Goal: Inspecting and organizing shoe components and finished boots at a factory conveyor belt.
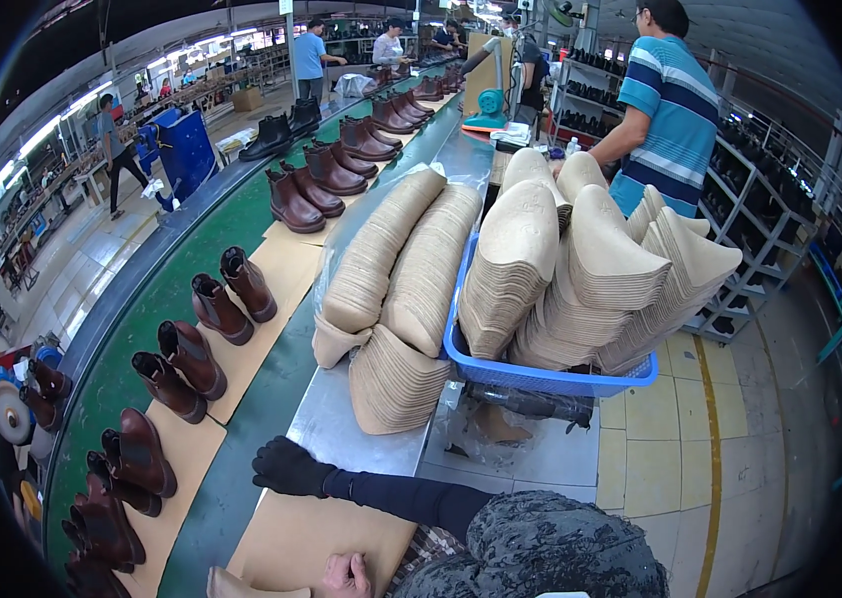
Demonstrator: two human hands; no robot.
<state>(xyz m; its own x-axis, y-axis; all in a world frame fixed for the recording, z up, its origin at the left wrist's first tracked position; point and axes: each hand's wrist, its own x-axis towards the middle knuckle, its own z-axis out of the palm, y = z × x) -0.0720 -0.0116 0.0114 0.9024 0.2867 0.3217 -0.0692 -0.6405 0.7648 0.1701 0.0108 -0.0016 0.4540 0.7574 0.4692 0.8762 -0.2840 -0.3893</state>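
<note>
My right hand (291, 467), in a black glove below a black sleeve, reaches across the near end of the metal table (326, 424). Its fingers are curled and no object shows in them. At the lower edge is my bare left hand (346, 575), its fingers closed and partly cut off. Whatever they may hold is hidden. Close to it lies a beige curved piece (247, 586), also cut off by the edge. Under both hands is brown sheet (326, 528). Beyond the gloved hand, beige insole-like pieces (398, 382) lie nested in long stacks on the table.
A blue basket (551, 377) of upright insole stacks stands right of the table. Leftward, a green conveyor (122, 369) carries brown ankle boots (222, 309) on brown sheets. A co-worker in a striped shirt (665, 120) stands behind the basket, near shoe racks (750, 229).
</note>
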